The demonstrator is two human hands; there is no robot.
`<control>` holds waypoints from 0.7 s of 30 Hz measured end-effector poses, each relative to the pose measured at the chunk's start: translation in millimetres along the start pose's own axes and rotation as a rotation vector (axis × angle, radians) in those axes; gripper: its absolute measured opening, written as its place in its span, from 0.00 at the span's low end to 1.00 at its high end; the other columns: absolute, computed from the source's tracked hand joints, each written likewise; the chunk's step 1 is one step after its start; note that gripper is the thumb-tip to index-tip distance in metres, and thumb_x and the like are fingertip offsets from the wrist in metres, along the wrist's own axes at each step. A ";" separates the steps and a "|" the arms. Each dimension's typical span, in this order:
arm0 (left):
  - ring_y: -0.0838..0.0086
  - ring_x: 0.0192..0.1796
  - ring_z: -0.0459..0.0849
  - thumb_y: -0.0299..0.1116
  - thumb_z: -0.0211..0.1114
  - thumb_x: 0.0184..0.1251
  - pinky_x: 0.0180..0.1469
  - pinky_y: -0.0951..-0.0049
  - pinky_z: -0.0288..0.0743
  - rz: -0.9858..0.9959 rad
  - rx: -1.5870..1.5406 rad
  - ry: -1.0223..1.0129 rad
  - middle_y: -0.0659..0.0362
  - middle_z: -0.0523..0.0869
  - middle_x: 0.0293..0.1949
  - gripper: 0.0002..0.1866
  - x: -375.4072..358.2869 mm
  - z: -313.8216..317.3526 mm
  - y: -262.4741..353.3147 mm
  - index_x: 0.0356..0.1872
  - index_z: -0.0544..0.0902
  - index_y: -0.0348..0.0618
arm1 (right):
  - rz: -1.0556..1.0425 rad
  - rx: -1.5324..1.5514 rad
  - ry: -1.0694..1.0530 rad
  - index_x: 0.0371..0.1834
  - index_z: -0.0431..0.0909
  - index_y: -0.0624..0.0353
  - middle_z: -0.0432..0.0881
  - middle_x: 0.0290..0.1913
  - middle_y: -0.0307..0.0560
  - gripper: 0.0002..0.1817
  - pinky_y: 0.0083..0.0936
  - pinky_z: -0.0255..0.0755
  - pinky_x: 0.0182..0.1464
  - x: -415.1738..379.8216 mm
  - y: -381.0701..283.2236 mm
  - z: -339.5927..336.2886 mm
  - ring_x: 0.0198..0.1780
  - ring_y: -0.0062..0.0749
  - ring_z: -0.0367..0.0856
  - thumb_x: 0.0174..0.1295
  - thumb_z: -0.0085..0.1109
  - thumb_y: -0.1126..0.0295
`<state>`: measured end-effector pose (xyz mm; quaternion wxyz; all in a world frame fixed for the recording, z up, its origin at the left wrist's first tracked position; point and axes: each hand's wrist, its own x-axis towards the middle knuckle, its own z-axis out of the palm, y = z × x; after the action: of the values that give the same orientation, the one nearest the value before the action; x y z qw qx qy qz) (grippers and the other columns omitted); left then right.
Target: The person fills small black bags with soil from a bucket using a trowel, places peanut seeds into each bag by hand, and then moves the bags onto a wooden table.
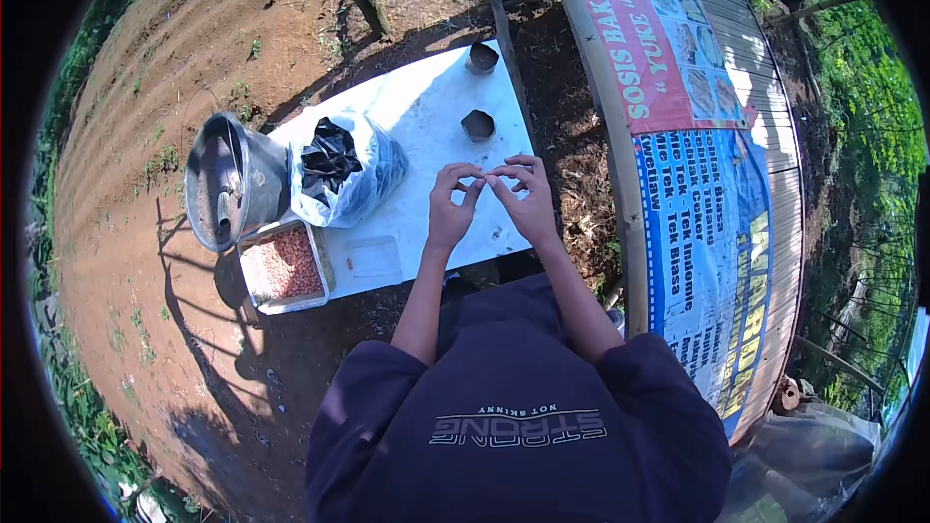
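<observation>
Above the white table [426, 107], my left hand [453, 201] and my right hand [526, 201] meet at the fingertips. Both thumbs and index fingers are pinched together. Anything between them is too small or too hidden to make out. Just beyond my hands stands a small dark planting bag [478, 126], upright with its top open. A second planting bag [481, 58] stands farther back near the table's far corner. Left of my hands is a clear plastic bag [373, 174] holding crumpled black plastic [329, 157].
A dark bucket [268, 179] with a tool inside stands at the table's left. In front of it sits a tray [327, 266] of reddish-brown seeds [286, 264], beside a shallow clear container [374, 258]. A wooden structure with printed banners [707, 232] rises at the right.
</observation>
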<state>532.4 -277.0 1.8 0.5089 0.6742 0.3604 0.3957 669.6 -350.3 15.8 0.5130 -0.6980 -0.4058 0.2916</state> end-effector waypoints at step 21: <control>0.66 0.45 0.87 0.37 0.69 0.71 0.50 0.66 0.80 -0.292 0.320 0.291 0.53 0.87 0.44 0.12 55.0 39.0 -101.8 0.44 0.84 0.38 | -0.010 -0.144 -0.071 0.41 0.89 0.46 0.73 0.53 0.46 0.08 0.37 0.69 0.56 97.6 81.2 -4.3 0.58 0.43 0.71 0.61 0.73 0.60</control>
<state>582.5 -221.2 -94.5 0.3903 0.6230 0.5812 0.3490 743.7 -279.6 -59.4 0.4483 -0.7202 -0.4469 0.2838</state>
